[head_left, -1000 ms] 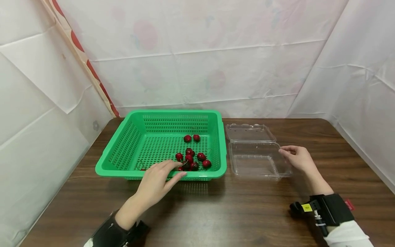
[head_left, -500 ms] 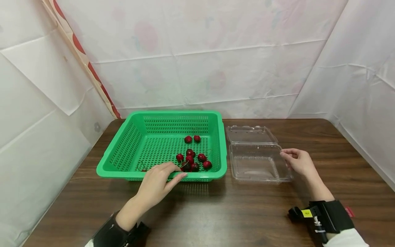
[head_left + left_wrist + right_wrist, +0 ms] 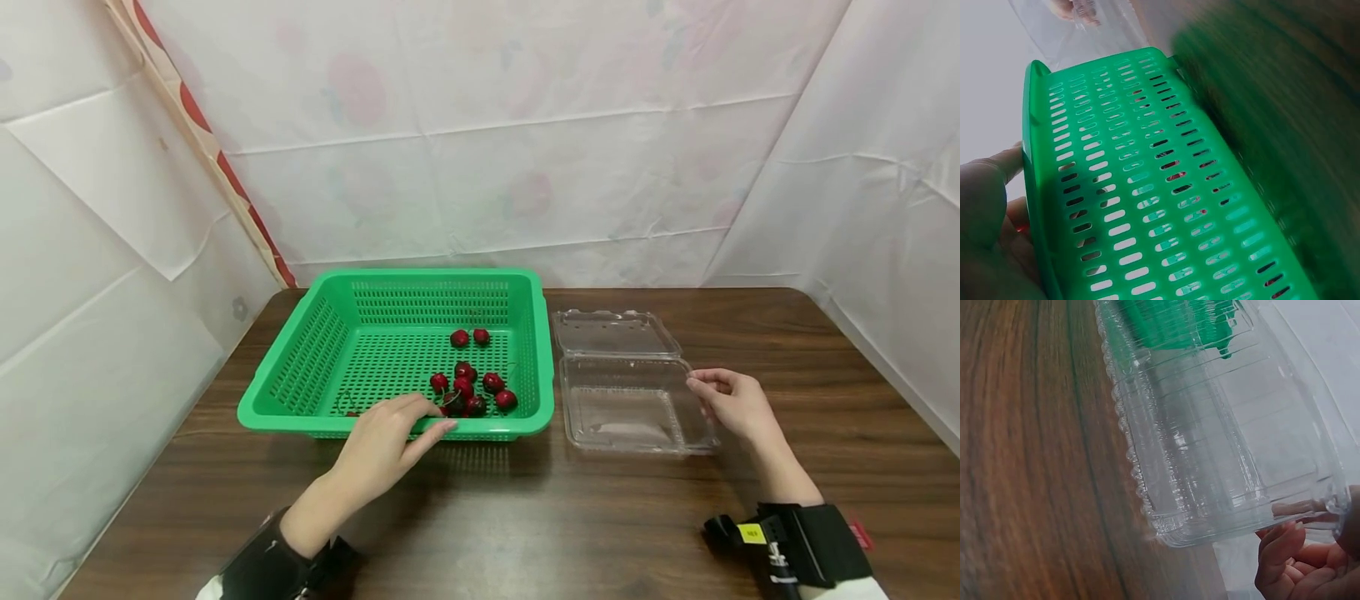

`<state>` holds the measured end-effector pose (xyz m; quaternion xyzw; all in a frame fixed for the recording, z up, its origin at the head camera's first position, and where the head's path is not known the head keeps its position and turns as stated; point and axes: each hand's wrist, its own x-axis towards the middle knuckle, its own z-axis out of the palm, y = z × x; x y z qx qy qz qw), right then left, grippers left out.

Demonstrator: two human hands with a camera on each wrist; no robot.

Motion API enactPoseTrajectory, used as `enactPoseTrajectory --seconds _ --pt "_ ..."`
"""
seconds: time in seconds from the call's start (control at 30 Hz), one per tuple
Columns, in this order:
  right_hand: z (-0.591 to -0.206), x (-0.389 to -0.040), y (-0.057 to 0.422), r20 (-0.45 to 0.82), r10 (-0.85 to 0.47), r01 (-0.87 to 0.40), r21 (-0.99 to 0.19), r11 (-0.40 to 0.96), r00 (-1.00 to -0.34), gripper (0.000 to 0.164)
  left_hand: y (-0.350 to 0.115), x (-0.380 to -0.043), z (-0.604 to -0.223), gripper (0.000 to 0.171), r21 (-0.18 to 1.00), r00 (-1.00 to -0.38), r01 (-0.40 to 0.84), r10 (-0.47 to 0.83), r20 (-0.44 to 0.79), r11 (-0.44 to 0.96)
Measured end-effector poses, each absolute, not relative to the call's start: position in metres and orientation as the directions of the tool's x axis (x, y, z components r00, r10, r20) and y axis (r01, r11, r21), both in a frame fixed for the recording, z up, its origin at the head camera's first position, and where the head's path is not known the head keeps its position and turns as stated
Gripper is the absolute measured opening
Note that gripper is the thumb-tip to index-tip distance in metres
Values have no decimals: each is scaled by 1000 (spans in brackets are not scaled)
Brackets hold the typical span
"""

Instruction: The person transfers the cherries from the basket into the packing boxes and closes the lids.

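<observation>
Basket: green plastic, rect. w/ rounded corners, slotted walls, mesh-like base; basket sits L of ctr in head frame, on bench.
Cherries: cherries dk red, round, glossy, some w/ thin stems; loose clump in R half of basket nr front wall, pair farther back; red bit also shows by front rim, L of clump.
Clamshell: clear thin plastic, ribbed, lid folded back flat-ish; clamshell R of ctr, just beside basket, crimped edge seen in R wrist view.
L hand: L hand grips front rim of basket, thumb outside, fingers over the edge; narrow gap, rim between.
R hand: R hand pinches R edge of clamshell, thumb + fingers close together on the plastic.
Wrists: blk straps, yellow tag on R one; white sleeves at bottom edge.
Bench surf: dk brown woodgrain, slight sheen.
Backdrop: creased white sheet, faint pink prints; tan/red trim upper L.
</observation>
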<state>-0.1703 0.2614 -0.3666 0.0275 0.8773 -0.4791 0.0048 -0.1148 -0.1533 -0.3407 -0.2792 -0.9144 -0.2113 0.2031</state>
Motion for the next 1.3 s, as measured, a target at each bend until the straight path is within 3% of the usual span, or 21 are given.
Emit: enactPoseTrajectory --seconds 0.33,0.63,0.8,1.3 --pt "-369 -167 262 -50 17 51 -859 510 -999 42 -158 -120 -324 33 321 -831 551 472 294 770" --pt "-370 -167 261 -66 6 60 -863 502 -998 40 -154 -134 -301 19 236 -837 534 469 281 812" --pt "-368 -167 261 -75 -6 62 -870 488 -997 40 -151 -141 -302 19 214 -870 488 450 204 846" --pt "-367 -167 260 -76 -5 63 -866 496 -997 39 -151 -164 -305 19 378 -902 331 408 -143 865"
